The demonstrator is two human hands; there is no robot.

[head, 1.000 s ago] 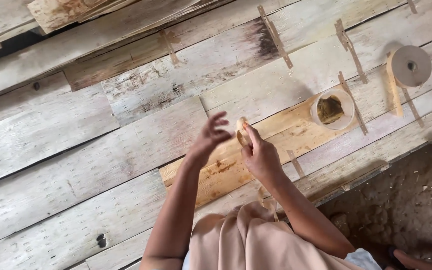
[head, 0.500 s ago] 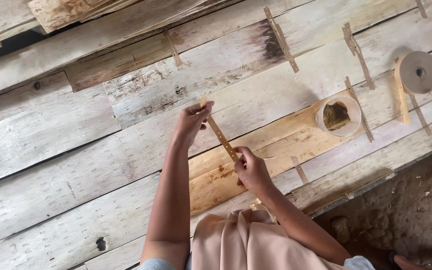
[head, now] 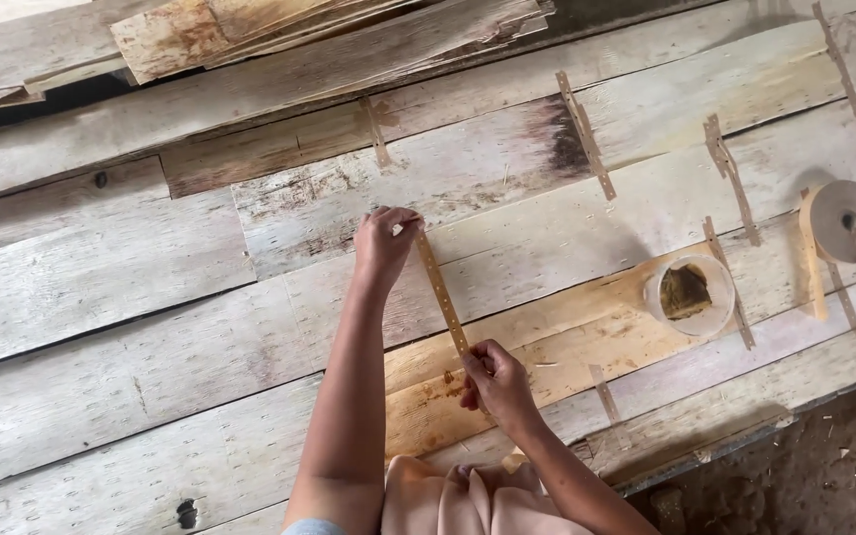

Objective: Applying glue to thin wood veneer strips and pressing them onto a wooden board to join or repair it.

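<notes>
A: Locate the item in hand.

B: A narrow brown perforated paper tape strip (head: 442,292) lies stretched across the seam between two pale wood veneer sheets (head: 547,248), running diagonally from upper left to lower right.

A: State of the hands?

B: The left hand (head: 384,245) has its fingers curled down, pressing the strip's far end against the veneer. The right hand (head: 494,381) pinches the near end, fingers narrow around it.

A: Which step does this appear to be?

B: Judged from the contact, laying the strip over the joint: both ends are held, the middle is flat or nearly so. The next move would call for even pressure along the whole length, with the strip kept centred on the seam.

A: Surroundings?

B: Similar brown strips (head: 587,134) are already stuck across other seams. To the right, a round translucent plastic tub (head: 691,294) with dark contents stands on the veneer, and a brown paper tape roll (head: 848,221) stands further right. Loose veneer pieces (head: 279,30) are stacked along the top. Bare ground (head: 824,466) shows at lower right.
</notes>
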